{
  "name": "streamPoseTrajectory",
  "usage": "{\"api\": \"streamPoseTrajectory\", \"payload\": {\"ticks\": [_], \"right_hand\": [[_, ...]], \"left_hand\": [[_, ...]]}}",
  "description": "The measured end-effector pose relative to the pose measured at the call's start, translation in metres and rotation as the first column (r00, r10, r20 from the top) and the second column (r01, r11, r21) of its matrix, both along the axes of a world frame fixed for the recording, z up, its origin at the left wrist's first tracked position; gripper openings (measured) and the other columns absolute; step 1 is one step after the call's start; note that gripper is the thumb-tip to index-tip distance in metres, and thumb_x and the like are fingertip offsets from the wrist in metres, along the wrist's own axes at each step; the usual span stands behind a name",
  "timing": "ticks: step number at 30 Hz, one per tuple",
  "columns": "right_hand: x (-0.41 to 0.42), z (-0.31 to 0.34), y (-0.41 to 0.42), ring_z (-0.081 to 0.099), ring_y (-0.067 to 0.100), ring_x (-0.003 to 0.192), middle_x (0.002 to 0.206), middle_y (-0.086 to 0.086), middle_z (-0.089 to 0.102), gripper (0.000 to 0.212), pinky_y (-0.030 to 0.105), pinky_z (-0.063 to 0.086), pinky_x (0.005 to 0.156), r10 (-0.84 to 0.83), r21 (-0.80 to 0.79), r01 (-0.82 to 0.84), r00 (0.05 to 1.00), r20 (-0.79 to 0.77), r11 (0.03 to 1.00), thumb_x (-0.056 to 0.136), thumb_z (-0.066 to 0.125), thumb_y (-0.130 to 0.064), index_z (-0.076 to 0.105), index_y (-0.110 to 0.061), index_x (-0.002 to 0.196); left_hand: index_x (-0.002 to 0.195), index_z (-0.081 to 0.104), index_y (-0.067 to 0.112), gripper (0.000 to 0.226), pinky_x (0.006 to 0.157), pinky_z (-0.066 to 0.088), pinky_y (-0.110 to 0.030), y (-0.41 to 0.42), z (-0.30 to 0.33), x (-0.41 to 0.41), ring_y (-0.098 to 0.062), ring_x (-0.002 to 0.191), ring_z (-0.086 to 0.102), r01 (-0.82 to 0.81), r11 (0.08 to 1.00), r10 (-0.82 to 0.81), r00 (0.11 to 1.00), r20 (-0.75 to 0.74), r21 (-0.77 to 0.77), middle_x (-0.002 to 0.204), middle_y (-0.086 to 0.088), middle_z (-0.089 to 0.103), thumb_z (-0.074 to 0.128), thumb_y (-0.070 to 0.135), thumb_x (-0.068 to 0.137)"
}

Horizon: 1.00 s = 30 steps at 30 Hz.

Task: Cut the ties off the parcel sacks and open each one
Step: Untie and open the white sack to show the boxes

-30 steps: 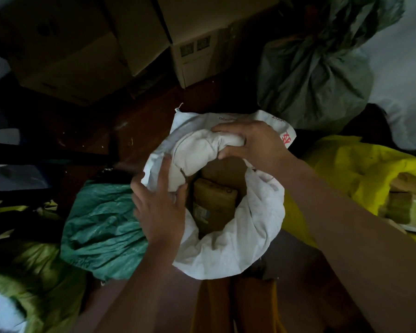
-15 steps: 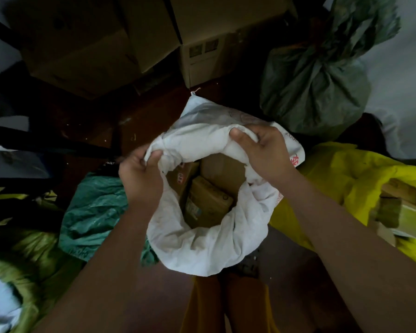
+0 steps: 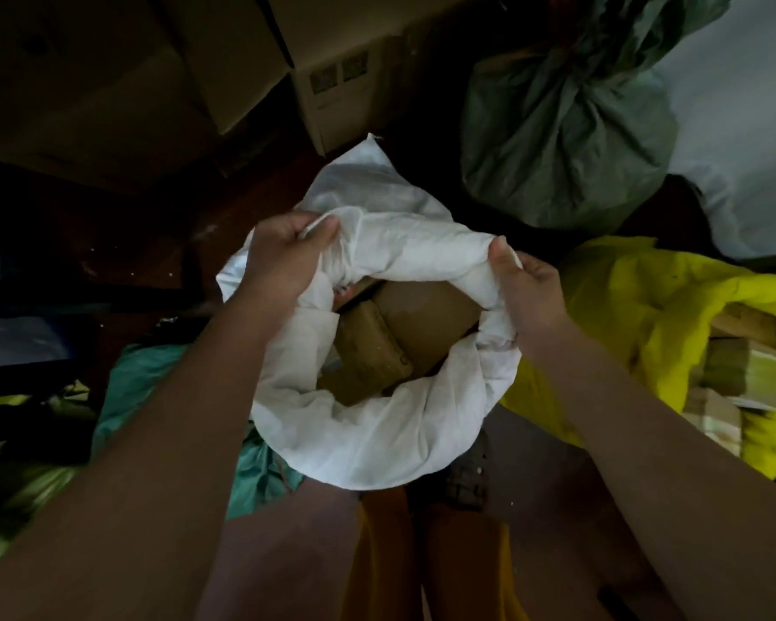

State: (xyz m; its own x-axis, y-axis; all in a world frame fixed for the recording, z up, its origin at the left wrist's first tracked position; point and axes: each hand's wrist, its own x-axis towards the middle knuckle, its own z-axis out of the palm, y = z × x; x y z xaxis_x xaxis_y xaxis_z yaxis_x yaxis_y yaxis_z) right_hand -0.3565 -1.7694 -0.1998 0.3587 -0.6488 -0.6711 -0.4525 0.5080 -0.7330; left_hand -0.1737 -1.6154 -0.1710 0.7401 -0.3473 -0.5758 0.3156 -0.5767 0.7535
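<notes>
Two hands are working the mouth of the white sack [image 3: 377, 423], which is sitting on the floor right in front of us, between the teal sack [image 3: 153, 396] on the left and the yellow sack [image 3: 637, 316] on the right. To do this step well, we judge, we are needing to roll the rim outward and down evenly on both sides, keeping the cloth taut between the grips so the far edge is not flopping back over the brown parcels [image 3: 404, 333] inside. Our left hand [image 3: 283, 257] is curling tightly round a bunched fold of the rim at the far left, thumb pressing on top. Our right hand [image 3: 529, 284] is pinching the rim at the far right, fingers wrapping under the cloth and thumb lying over it. Neither hand is holding a cutting tool. Farther off on the right, the grey-green sack [image 3: 565, 141] is looking knotted at its neck, so we are reckoning it is waiting its turn.
</notes>
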Motion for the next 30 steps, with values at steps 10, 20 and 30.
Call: {"api": "streamPoseTrajectory", "payload": {"ticks": [10, 20, 30], "right_hand": [[-0.004, -0.004, -0.005, 0.048, 0.031, 0.118, 0.125, 0.012, 0.057, 0.039, 0.047, 0.037, 0.1, 0.201, -0.685, -0.514, 0.85, -0.487, 0.517, 0.102, 0.041, -0.034, 0.055, -0.012, 0.131], [0.039, 0.002, 0.028, 0.057, 0.028, 0.111, 0.124, 0.005, 0.063, 0.057, 0.046, 0.034, 0.102, 0.618, -0.643, -0.765, 0.491, -0.614, -0.031, 0.094, 0.038, -0.054, 0.042, -0.03, 0.145], [0.041, 0.008, 0.011, 0.061, 0.028, 0.097, 0.102, 0.007, 0.065, 0.044, 0.044, 0.05, 0.082, 0.647, -0.578, -0.792, 0.548, -0.53, 0.197, 0.096, 0.053, -0.041, 0.05, -0.035, 0.139]], "left_hand": [[0.089, 0.061, -0.007, 0.04, 0.069, 0.045, -0.038, -0.008, -0.013, -0.008, -0.022, 0.074, 0.053, 0.102, 0.994, -0.104, 0.993, -0.06, -0.035, 0.078, -0.012, 0.055, 0.06, 0.033, 0.092], [0.09, 0.074, 0.013, 0.02, 0.09, 0.054, -0.045, -0.003, -0.015, -0.007, -0.025, 0.092, 0.07, 0.076, 0.997, -0.073, 0.972, -0.222, 0.007, 0.093, -0.011, 0.073, 0.065, 0.031, 0.09], [0.134, 0.042, 0.031, 0.072, 0.098, 0.033, -0.052, 0.031, 0.024, -0.075, -0.033, 0.123, 0.034, 0.175, 0.734, -0.53, 0.751, 0.393, 0.656, 0.134, -0.006, 0.036, 0.067, 0.062, 0.073]]}}
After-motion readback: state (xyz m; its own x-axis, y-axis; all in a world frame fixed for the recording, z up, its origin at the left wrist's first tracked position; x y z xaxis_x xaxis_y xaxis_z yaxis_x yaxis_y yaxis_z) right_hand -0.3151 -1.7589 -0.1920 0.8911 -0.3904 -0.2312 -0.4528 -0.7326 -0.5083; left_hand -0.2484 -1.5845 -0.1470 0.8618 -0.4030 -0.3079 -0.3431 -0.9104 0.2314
